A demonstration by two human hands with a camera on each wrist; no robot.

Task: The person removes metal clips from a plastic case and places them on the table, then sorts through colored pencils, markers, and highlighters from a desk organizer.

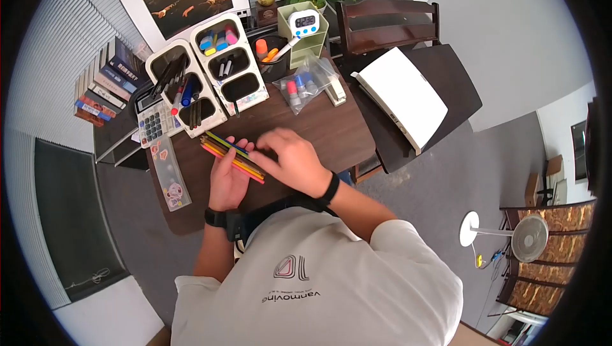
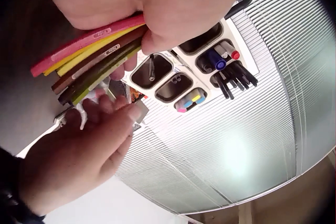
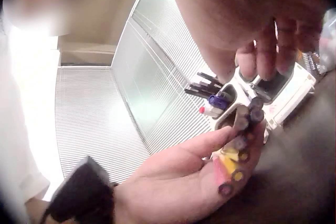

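Several coloured pencils (image 1: 233,160), pink, yellow, brown, dark and green among them, lie fanned in the left hand (image 1: 228,183). Its thumb and fingers grip them, as the left wrist view shows with the pencils (image 2: 86,58) under the left hand (image 2: 142,3). Just to the right, the right hand (image 1: 296,162) is held over the pencils' side, its fingers bent and blurred. In the left wrist view, the right hand (image 2: 84,155) is below the pencils with nothing visible in it. Pencil ends (image 3: 239,155) face the camera in the right wrist view, below the right hand (image 3: 247,24).
White organizers (image 1: 220,100) hold markers and pens at the table's back left, beside a calculator (image 1: 156,124). Behind the hands are a black pen cup (image 1: 271,69), a bag of bottles (image 1: 299,94) and a stapler (image 1: 336,91). A sticker-covered clear case (image 1: 171,177) lies left; a white box (image 1: 405,100) sits right.
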